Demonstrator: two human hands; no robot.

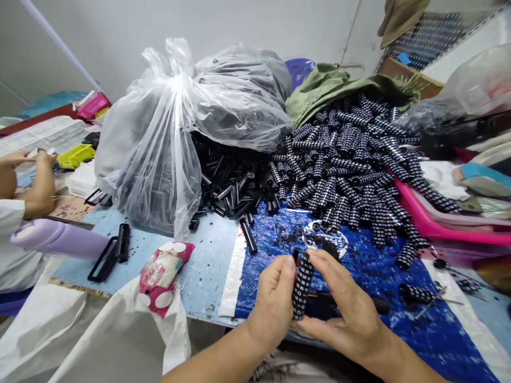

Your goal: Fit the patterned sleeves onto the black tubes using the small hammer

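Note:
Just above the front of the blue plastic sheet [259, 266], both my hands grip a black number roller [302, 287], its surface covered in rows of white digits. It stands nearly upright. My left hand [271, 298] pinches it from the left, thumb along the side. From the right, my right hand [351, 306] spans it with fingers at the top and bottom ends. A black part at its upper left is half hidden by my left thumb. Behind my right hand lies a dark, long tool [381, 305], mostly covered.
A heap of similar number rollers [343, 165] fills the back right. Black plastic casings [227, 186] spill beside a large clear bag [159, 154]. A pink tray [431, 213] is at right. At left are a purple bottle [64, 238] and a co-worker's arms [42, 186].

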